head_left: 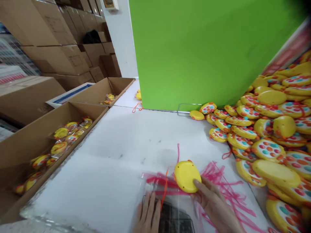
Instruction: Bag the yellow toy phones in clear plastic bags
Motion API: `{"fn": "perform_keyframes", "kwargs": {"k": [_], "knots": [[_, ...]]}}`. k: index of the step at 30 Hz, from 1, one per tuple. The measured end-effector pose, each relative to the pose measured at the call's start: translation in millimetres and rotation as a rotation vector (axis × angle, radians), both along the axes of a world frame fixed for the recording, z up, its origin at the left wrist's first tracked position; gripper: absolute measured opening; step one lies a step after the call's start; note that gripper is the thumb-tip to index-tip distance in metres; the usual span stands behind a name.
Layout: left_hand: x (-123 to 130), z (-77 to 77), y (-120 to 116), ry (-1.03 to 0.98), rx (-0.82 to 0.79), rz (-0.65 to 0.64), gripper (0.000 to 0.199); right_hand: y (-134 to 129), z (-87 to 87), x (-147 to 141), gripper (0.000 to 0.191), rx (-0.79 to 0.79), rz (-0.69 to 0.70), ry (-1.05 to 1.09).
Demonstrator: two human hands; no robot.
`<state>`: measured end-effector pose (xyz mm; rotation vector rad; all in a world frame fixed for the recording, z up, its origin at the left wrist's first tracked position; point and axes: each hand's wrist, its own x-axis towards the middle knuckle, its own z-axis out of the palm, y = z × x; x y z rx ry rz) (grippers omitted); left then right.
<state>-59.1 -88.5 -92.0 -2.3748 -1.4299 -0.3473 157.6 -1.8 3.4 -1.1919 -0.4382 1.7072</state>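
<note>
In my right hand (211, 197) is a round yellow plastic toy (186, 174), gripped at its lower right edge between thumb and fingers, its plain back with small screw holes facing up. An orange cord (165, 187) hangs beside the toy on its left. My left hand (147, 213) lies with fingers stretched out on clear plastic bags (155, 191) with pink strips at their top. Under the bags, near the left fingers, a dark object (176, 216) shows; I cannot make out what it is. Loose pink strips (225, 187) lie around the right hand.
Yellow toys with coloured dots (268, 149) are heaped along the right side. Cardboard boxes (70, 111) on the left hold bagged yellow toys. A green panel (194, 55) rises at the back of the white table (109, 145). Stacked cartons (53, 58) stand behind.
</note>
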Motion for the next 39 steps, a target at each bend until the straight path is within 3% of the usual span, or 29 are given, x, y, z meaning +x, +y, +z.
{"fn": "perform_keyframes", "kwargs": {"k": [3,5,9,11,14,16,19,21,25,28,31,35,37,39], "knots": [[17.5,-11.2,-8.7,-0.176,-0.005,0.088,0.077,-0.7,2.6,-2.7,0.024,0.001,-0.095,0.038],[22.8,-1.9,-6.0,-0.306,-0.036,0.063,0.068,-1.5,4.8,-4.7,0.024,0.016,-0.119,0.078],[15.8,49.7,13.3,-0.582,-0.166,-0.136,0.015,-3.3,7.9,-4.8,0.019,0.001,-0.047,0.169],[14.1,77.7,23.9,-0.784,-0.368,-0.135,0.013,-4.5,10.8,-4.7,0.021,0.012,-0.036,0.147],[21.4,106.2,38.2,-1.275,-0.860,0.072,0.025,-10.3,16.4,-6.7,0.029,0.242,0.019,-0.215],[29.1,115.8,48.1,-1.685,-1.150,0.214,0.042,-18.0,17.7,-8.3,0.030,0.523,0.186,-0.575],[36.8,120.5,60.6,-2.117,-1.298,0.247,0.049,-32.2,13.5,-8.1,0.034,0.832,0.420,-0.871],[37.5,118.7,63.6,-2.231,-1.285,0.248,0.051,-39.0,9.9,-6.8,0.037,0.781,0.377,-0.876],[35.3,106.0,58.0,-2.262,-1.245,0.207,0.057,-37.7,8.5,-11.0,0.043,0.423,0.263,-0.445],[35.2,97.0,53.2,-2.189,-1.220,0.130,0.065,-28.9,11.9,-21.4,0.043,0.355,0.277,-0.286],[35.3,99.8,51.2,-1.978,-1.231,0.043,0.075,-21.5,15.0,-30.6,0.034,0.353,0.269,-0.306],[30.9,111.2,49.3,-1.617,-1.120,0.153,0.080,-20.1,9.1,-33.8,0.036,0.389,0.330,-0.381],[26.3,107.5,48.0,-1.567,-1.085,0.180,0.074,-23.3,0.6,-32.0,0.045,0.461,0.353,-0.516],[21.8,94.5,47.4,-1.531,-1.055,0.137,0.067,-27.4,-9.2,-29.1,0.053,0.605,0.390,-0.715]]}}
